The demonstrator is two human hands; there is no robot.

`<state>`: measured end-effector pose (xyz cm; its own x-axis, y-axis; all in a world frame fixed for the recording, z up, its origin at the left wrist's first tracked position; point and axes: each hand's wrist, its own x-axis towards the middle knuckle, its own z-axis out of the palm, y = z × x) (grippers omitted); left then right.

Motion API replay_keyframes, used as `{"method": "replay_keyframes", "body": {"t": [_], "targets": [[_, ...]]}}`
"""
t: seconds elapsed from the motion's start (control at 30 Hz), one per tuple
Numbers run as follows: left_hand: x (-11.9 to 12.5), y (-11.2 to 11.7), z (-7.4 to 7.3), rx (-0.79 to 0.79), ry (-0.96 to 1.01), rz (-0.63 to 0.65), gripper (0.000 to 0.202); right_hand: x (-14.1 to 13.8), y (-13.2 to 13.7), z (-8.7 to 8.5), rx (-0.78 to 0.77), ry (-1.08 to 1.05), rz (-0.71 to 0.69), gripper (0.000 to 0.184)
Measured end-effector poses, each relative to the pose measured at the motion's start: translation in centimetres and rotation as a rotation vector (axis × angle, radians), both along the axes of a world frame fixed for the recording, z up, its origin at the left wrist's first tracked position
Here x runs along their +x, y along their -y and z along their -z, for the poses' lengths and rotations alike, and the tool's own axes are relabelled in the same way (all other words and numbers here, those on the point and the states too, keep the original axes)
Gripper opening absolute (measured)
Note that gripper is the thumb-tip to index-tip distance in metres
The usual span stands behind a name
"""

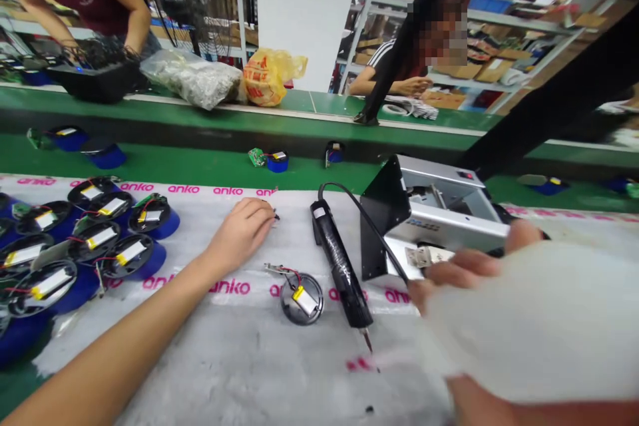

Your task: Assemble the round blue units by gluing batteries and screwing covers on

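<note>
At four o'clock in the view, the blurred white object [542,323], probably light, smooth and slippery, seems best held by opposite edges, as the wide-spread grip of the right hand [462,269] has it; at eight, the left hand [242,233] is loosely curled, its hold impossible to tell; at ten, a black bin [94,85] holds dark parts [106,53].

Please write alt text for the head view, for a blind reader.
A person's left hand is at small dark pieces on a white, pink-lettered sheet; the right hand holds a blurred whitish object. Between them lie a round black part with a silver battery and a black, cylindrical electric screwdriver. Round blue units crowd the left.
</note>
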<state>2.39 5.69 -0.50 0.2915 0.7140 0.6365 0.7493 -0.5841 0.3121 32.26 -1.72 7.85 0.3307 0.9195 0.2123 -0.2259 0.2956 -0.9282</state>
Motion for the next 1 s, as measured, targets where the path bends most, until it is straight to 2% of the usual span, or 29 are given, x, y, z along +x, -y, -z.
{"method": "replay_keyframes", "body": {"t": [0.03, 0.1, 0.2, 0.33, 0.6, 0.83, 0.93, 1.0], "targets": [[-0.1, 0.4, -0.2, 0.004, 0.040, 0.003, 0.012, -2.2, 0.3, -0.2, 0.007, -0.101, -0.031, 0.064], [-0.3, 1.0, -0.4, -0.008, 0.112, 0.006, 0.009, -5.5, 0.7, 0.0, 0.118, -0.167, -0.076, 0.071], [-0.4, 1.4, -0.4, -0.076, 0.190, 0.005, 0.008, -7.3, 0.8, 1.1, 0.208, -0.154, -0.138, 0.063], [-0.3, 0.9, -0.1, -0.166, 0.249, -0.004, 0.014, -6.8, 0.8, 2.3, 0.176, -0.104, -0.154, 0.051], [-0.3, 0.7, 0.0, -0.223, 0.287, 0.010, 0.020, -7.0, 0.8, 2.3, 0.131, 0.036, -0.120, 0.055], [-0.3, 0.6, -0.1, -0.279, 0.296, 0.011, 0.020, -6.2, 1.7, 3.4, 0.224, 0.113, -0.152, 0.026], [-0.3, 0.7, -0.3, -0.308, 0.307, 0.002, 0.019, -6.4, 2.2, 3.5, 0.239, 0.130, -0.136, 0.035], [-0.3, 0.7, -0.4, -0.330, 0.326, -0.009, 0.018, -6.2, 2.2, 3.1, 0.206, 0.111, -0.104, 0.031]]}}
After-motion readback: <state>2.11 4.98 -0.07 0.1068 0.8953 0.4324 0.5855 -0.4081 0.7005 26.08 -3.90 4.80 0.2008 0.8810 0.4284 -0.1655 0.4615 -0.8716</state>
